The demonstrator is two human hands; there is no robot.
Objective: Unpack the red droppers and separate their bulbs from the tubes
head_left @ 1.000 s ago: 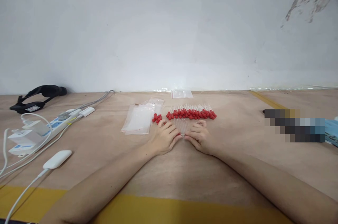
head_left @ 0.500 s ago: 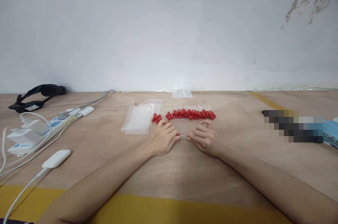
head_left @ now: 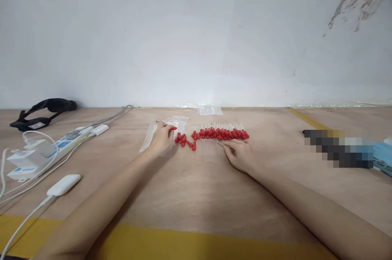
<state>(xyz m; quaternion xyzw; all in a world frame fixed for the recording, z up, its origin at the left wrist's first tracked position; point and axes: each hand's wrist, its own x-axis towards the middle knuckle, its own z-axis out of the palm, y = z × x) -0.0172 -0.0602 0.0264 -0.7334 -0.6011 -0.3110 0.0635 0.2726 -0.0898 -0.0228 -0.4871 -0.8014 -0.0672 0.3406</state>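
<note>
A row of droppers with red caps lies across the table in front of me. Just before it lies a small bunch of bare clear glass tubes. Several loose red caps lie to the left of them. My left hand rests on a stack of clear plastic bags and pinches one red cap at its fingertips. My right hand lies on the table right of the tubes, fingers curled, pinching the end of a glass tube.
A small zip bag lies by the wall. At the left are a power strip with plugs and cables, a white adapter and a black strap. A blue packet lies at the right edge.
Both hands were together at the bunch of glass tubes. My left hand has moved left onto the plastic bags with a red cap. My right hand has shifted slightly right.
</note>
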